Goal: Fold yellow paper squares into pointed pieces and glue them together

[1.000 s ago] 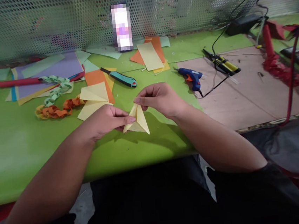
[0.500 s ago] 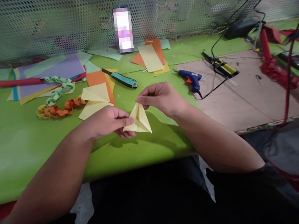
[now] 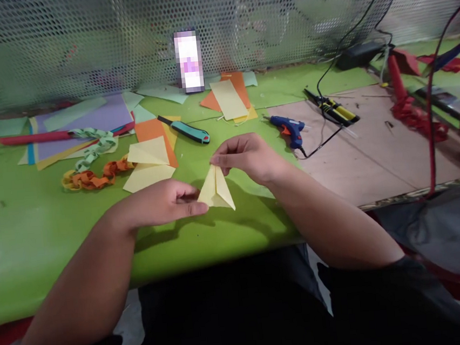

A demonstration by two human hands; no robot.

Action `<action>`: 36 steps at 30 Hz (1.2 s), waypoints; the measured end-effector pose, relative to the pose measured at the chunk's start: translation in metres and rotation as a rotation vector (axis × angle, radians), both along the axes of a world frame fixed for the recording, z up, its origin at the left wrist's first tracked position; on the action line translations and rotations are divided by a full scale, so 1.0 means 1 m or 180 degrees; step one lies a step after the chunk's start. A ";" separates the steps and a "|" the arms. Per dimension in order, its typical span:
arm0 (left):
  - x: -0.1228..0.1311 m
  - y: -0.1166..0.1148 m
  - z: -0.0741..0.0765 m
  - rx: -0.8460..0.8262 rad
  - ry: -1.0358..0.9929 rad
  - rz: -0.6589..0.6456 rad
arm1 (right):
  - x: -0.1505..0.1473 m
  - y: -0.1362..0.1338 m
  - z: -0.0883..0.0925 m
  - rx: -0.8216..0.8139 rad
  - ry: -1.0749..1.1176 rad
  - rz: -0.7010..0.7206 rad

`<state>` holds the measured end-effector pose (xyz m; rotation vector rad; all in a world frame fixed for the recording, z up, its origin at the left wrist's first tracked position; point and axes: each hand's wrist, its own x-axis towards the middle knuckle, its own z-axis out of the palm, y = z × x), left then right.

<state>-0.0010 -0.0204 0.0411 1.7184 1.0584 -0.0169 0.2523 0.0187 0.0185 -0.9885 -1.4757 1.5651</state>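
A folded piece of pale yellow paper point(image 3: 218, 192), shaped like a narrow triangle with a crease down its middle, is held above the green table. My right hand point(image 3: 242, 159) pinches its top point between thumb and fingers. At the lower left edge, my left hand point(image 3: 168, 202) has its thumb on the near corner, and its other fingers are partly hidden behind the paper. More pale yellow paper point(image 3: 149, 152) lies just beyond my left hand, partly over an orange sheet point(image 3: 149, 129).
A teal cutter knife point(image 3: 187, 130) lies beyond my hands. A blue glue gun point(image 3: 290, 129) and yellow-black pliers point(image 3: 335, 109) rest on the right. Twisted paper chains point(image 3: 92, 177) and coloured sheets point(image 3: 74, 117) are on the left. A phone point(image 3: 189, 62) leans against the mesh panel.
My left thumb has slid down to the paper's lower left corner, and the left fingers have shifted behind it. My right hand keeps its pinch at the top. The view has tilted slightly.
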 end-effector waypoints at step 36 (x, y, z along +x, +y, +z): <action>0.017 0.001 -0.025 -0.0166 -0.1562 0.1280 | -0.010 -0.007 -0.005 -0.0050 -0.0047 0.0356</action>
